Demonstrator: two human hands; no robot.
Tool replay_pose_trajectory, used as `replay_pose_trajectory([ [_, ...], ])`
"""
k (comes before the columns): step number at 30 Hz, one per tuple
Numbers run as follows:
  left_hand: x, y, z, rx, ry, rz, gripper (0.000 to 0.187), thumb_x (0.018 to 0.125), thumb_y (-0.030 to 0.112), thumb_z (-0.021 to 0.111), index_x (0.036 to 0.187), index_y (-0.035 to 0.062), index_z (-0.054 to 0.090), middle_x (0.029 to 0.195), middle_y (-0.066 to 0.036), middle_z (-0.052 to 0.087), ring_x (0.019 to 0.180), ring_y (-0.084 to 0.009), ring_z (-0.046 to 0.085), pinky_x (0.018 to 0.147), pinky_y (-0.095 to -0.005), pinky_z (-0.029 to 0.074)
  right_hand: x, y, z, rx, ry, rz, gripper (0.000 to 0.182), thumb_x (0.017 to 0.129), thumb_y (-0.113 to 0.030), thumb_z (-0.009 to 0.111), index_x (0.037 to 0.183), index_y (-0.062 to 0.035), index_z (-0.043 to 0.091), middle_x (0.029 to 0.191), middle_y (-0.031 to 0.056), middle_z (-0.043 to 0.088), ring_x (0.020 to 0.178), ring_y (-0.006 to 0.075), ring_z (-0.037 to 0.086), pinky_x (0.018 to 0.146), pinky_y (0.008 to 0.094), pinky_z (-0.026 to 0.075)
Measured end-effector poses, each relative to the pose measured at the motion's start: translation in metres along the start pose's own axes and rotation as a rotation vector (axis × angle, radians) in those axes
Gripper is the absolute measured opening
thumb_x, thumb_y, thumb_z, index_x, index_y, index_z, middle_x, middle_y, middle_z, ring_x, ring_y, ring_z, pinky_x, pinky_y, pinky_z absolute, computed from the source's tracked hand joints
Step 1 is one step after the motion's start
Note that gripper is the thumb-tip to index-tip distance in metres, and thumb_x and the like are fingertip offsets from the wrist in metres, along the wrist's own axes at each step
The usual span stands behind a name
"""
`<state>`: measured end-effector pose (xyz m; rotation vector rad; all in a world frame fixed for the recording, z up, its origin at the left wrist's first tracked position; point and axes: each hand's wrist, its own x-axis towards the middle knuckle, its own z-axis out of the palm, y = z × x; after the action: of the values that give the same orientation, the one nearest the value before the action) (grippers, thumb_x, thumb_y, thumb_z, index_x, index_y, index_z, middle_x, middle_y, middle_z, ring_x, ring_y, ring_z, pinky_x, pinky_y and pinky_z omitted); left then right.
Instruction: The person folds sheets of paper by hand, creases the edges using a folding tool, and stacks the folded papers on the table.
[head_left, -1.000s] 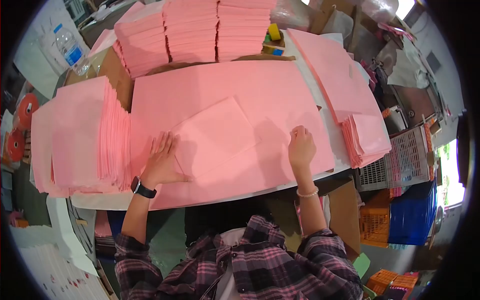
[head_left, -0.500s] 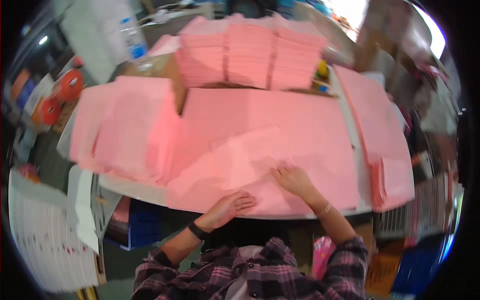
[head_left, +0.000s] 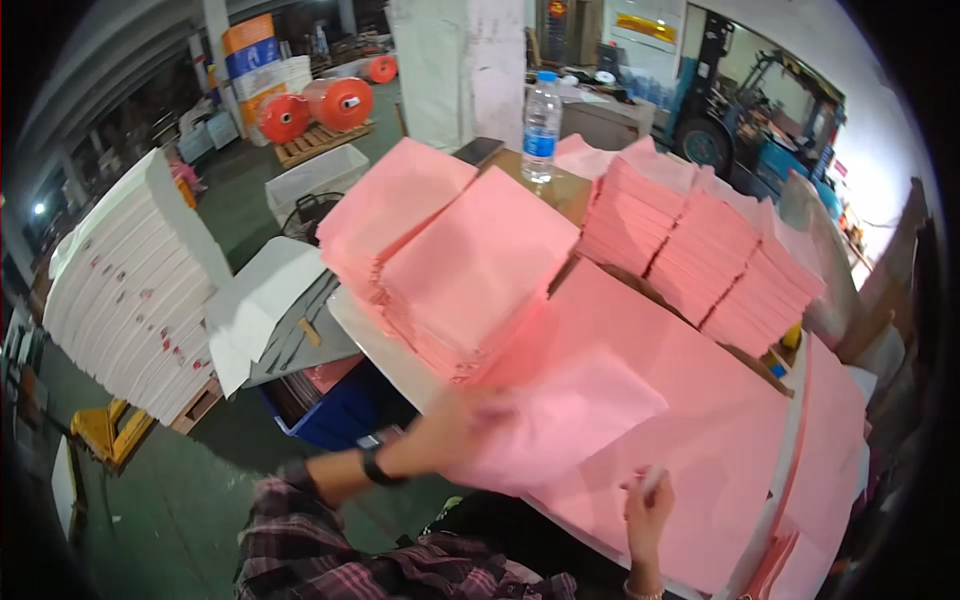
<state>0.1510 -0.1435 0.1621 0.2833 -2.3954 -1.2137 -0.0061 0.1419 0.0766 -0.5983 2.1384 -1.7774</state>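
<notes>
While the left hand, blurred, carries a folded pink sheet by its near edge above the big sheet, its grip looks pinched, though the fingers are too smeared to be sure; the right hand rests loosely curled, holding nothing, on the big sheet near the table's front edge; keeping the sheet flat and low would help, I judge, squaring it over the left stack; open room lies left, past the table edge; taller stacks crowd the back.

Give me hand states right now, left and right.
Left hand: blurred in motion, gripping the folded pink sheet.
Right hand: resting on the large pink sheet, fingers curled; holding nothing clearly.
</notes>
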Motion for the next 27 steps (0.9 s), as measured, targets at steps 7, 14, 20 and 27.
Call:
replay_pose_trajectory([
  [7, 0.125, -0.046, -0.235, 0.283, 0.582, 0.051, 0.025, 0.086, 0.018, 0.063, 0.101, -0.0015, 0.066, 0.078, -0.009, 0.068, 0.07, -0.014, 0.062, 0.067, -0.0311, 0.05, 0.003, -0.009, -0.015, 0.157, 0.156, 0.05, 0.006, 0.094, -0.005, 0.054, 0.099, -0.0019, 0.054, 0.072, 0.0048, 0.059, 0.044, 0.0027, 0.041, 0.039, 0.0186, 0.031],
  [14, 0.189, -0.186, -0.309, 0.6, 0.506, -0.083, 0.034, 0.084, 0.026, 0.065, 0.106, 0.0001, 0.068, 0.085, -0.017, 0.071, 0.075, -0.0266, 0.068, 0.071, -0.0377, 0.051, -0.003, 0.001, -0.011, 0.019, 0.087, -0.028, 0.004, 0.093, -0.006, 0.056, 0.094, -0.002, 0.055, 0.069, 0.0047, 0.059, 0.043, 0.0035, 0.043, 0.039, 0.0189, 0.033],
  [20, 0.184, -0.203, -0.293, 0.585, 0.376, -0.116, 0.034, 0.087, 0.029, 0.065, 0.102, -0.0003, 0.067, 0.082, -0.017, 0.068, 0.075, -0.0257, 0.066, 0.07, -0.0389, 0.049, -0.004, 0.007, -0.021, -0.028, 0.099, 0.074, 0.005, 0.092, -0.007, 0.057, 0.092, -0.0017, 0.056, 0.068, 0.0055, 0.06, 0.044, 0.0044, 0.046, 0.04, 0.0193, 0.036],
  [27, 0.187, -0.204, -0.277, 0.842, 0.467, 0.078, 0.038, 0.084, 0.032, 0.068, 0.107, 0.0026, 0.064, 0.085, -0.022, 0.067, 0.079, -0.0398, 0.064, 0.071, -0.0434, 0.05, 0.0, 0.008, -0.018, -0.03, 0.068, 0.14, 0.006, 0.089, -0.006, 0.06, 0.091, -0.0004, 0.057, 0.069, 0.0046, 0.061, 0.052, 0.0068, 0.054, 0.044, 0.0204, 0.041],
])
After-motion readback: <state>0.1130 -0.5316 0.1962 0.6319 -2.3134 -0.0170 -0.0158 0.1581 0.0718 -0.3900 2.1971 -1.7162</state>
